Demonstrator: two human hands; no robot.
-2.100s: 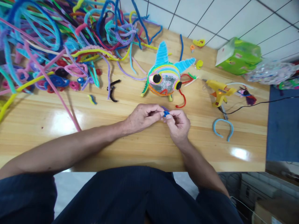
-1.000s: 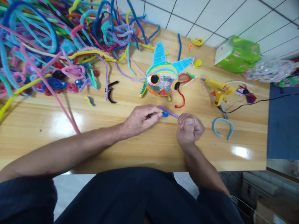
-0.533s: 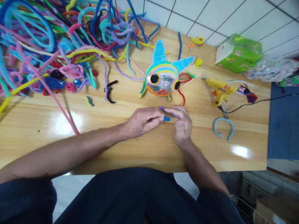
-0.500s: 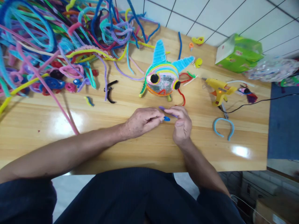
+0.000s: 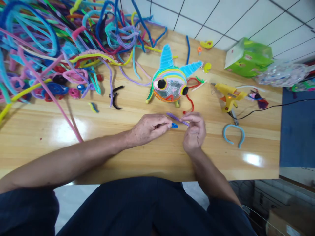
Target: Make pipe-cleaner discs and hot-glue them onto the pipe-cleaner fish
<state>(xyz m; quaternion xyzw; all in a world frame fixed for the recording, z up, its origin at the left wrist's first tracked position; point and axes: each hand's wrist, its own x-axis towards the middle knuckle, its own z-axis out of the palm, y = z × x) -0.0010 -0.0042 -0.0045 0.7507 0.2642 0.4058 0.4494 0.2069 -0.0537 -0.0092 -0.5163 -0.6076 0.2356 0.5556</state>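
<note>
My left hand (image 5: 151, 130) pinches a small coiled piece of blue pipe cleaner (image 5: 174, 125) between thumb and fingertips, its end sticking out to the right. Just right of it, my right hand (image 5: 195, 132) has its fingers stretched out and loosely bent, apart from the blue coil. Those fingertips lie over a short purple pipe cleaner (image 5: 173, 116) on the table; whether they press on it I cannot tell. Behind both hands stands a round creature (image 5: 169, 83) of coloured pipe cleaners, with blue ears, black-centred eyes and a silvery face. A red strand (image 5: 192, 104) curls beside it.
A tangled heap of pipe cleaners (image 5: 73, 42) fills the table's left back. To the right lie a yellow glue gun (image 5: 228, 95) with its black cord, and a bent light-blue pipe cleaner (image 5: 224, 132). A green packet (image 5: 251, 57) stands by the tiled wall. Black scraps (image 5: 117, 101) lie left.
My right hand lets go of the blue coil, draws right into a fist, then comes back with fingers stretched over the purple pipe cleaner. My left hand keeps its pinch on the coil.
</note>
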